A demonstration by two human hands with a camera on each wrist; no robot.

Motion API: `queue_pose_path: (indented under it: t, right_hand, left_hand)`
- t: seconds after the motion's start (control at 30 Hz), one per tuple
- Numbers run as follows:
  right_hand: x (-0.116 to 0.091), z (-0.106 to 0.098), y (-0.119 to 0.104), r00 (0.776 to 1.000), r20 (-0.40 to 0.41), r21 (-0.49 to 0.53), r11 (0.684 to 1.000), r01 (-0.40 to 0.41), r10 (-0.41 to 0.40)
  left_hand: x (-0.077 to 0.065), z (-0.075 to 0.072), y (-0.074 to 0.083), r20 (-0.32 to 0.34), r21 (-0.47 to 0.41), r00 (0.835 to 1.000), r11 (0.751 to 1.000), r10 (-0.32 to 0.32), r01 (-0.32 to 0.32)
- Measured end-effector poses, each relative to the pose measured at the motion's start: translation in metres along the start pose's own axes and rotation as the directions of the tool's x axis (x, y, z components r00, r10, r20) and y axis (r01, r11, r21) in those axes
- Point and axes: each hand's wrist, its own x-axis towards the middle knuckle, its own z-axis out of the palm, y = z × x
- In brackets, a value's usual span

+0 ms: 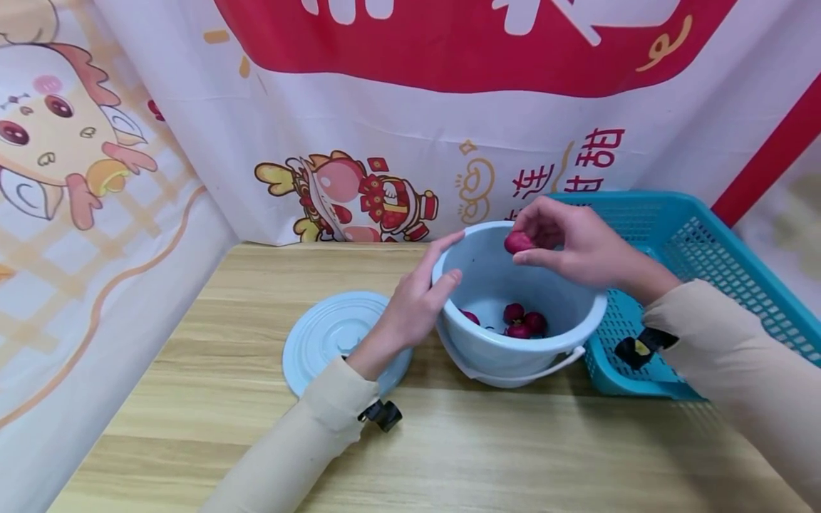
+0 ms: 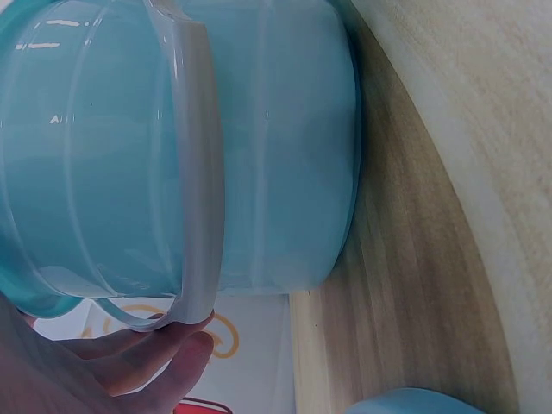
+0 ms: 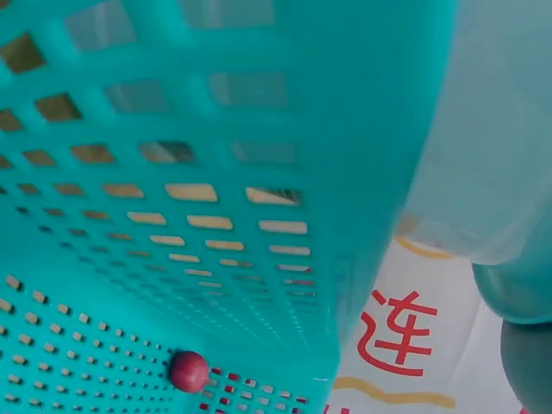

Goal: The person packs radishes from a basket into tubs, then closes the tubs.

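A light blue bucket [image 1: 513, 356] stands on the table with its white handle [image 1: 551, 367] hanging down in front. My left hand [image 1: 417, 299] grips its left rim, thumb over the top and fingers outside; in the left wrist view those fingers [image 2: 172, 371] lie beside the handle. Over the bucket's mouth, my right hand [image 1: 574, 239] pinches a small red radish [image 1: 518, 242] between thumb and fingers. Several more radishes [image 1: 526, 324] lie on the bucket's bottom. One radish [image 3: 189, 371] shows inside the teal basket [image 3: 379, 129] in the right wrist view.
The round blue lid [image 1: 321, 328] lies on the wooden table [image 1: 212, 370], left of the bucket and partly under my left forearm. The teal plastic basket's rim [image 1: 757, 263] runs along the right, close against the bucket. A printed cloth [image 1: 385, 114] hangs behind the table.
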Motion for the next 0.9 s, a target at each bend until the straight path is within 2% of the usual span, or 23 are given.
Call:
queue_pose_path:
  t: [0.23, 0.33, 0.57, 0.8, 0.9]
  right_hand:
    - [-0.002, 0.003, -0.002, 0.997, 0.069, -0.127, 0.991, 0.043, -0.034]
    - [-0.003, 0.005, -0.002, 0.995, 0.088, -0.148, 0.987, 0.066, -0.054]
    - [-0.004, 0.011, -0.004, 0.994, 0.111, -0.148, 0.989, 0.02, -0.003]
    - [-0.003, 0.013, -0.009, 0.986, 0.167, -0.277, 0.96, 0.03, 0.018]
    - [-0.003, 0.013, -0.009, 0.984, 0.178, -0.293, 0.955, 0.049, 0.004]
  left_hand:
    - [0.002, -0.002, 0.002, -0.006, -0.001, 1.0, 1.0, 0.021, -0.021]
    - [0.002, -0.002, 0.002, -0.006, 0.002, 1.0, 1.0, 0.02, -0.02]
    - [0.001, -0.002, -0.001, -0.003, 0.004, 1.0, 1.0, -0.003, 0.003]
    - [-0.001, -0.003, -0.002, -0.004, 0.003, 1.0, 1.0, 0.003, -0.003]
    - [-0.001, -0.002, -0.002, 0.001, -0.003, 1.0, 1.0, -0.006, 0.006]
